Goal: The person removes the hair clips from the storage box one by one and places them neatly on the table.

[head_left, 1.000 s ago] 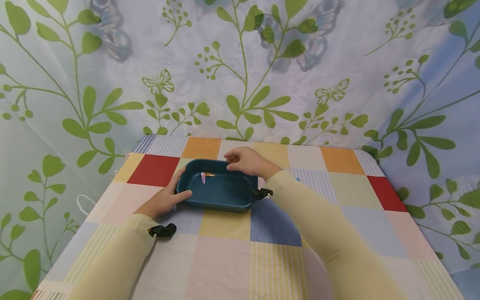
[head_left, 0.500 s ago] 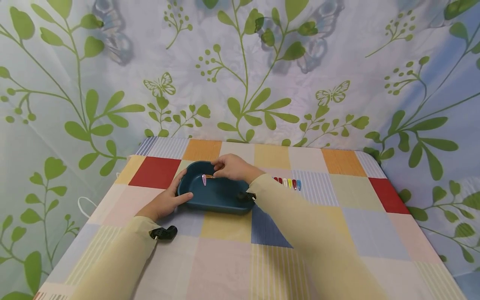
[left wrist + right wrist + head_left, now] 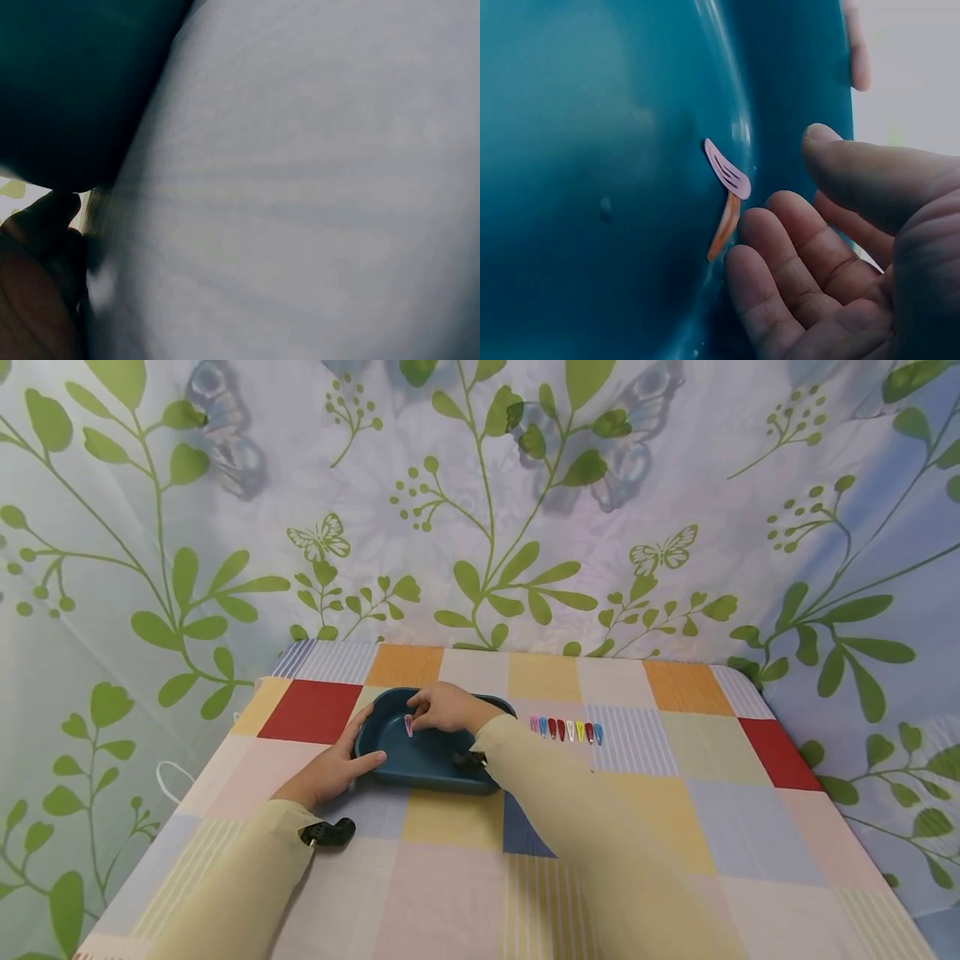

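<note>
Since a second ago the right hand (image 3: 448,708) has dropped from the far rim into the tray (image 3: 420,760), uncovering the row of clips (image 3: 566,729) on the cloth to its right. The left hand (image 3: 330,768) grips the tray's left end, thumb over the rim. Inside, the pink clip (image 3: 727,169) overlaps an orange one (image 3: 723,226) (both against the wall), just beside the right hand's loose, empty fingers (image 3: 780,255).
</note>
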